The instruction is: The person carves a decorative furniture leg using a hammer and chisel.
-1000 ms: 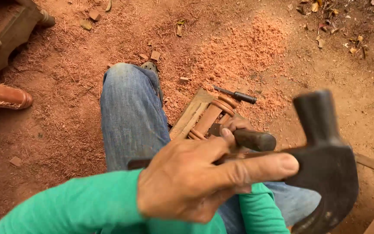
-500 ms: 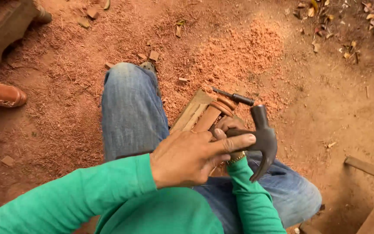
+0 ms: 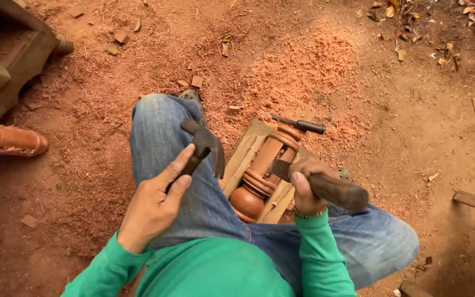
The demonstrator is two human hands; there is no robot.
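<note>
Right hand [image 3: 305, 190] grips a chisel [image 3: 325, 187] whose blade meets the turned wooden post [image 3: 265, 170], which lies lengthwise away from the person on a wooden frame [image 3: 248, 146] between the knees, while the left hand [image 3: 152, 206], farther off, clasps a raised hammer [image 3: 204, 146].

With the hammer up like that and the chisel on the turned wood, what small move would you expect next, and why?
Probably a short swing of the hammer in the left hand onto the chisel handle. The right hand already rests the blade against the turned wooden piece, and the hammer sits apart from it.
</note>
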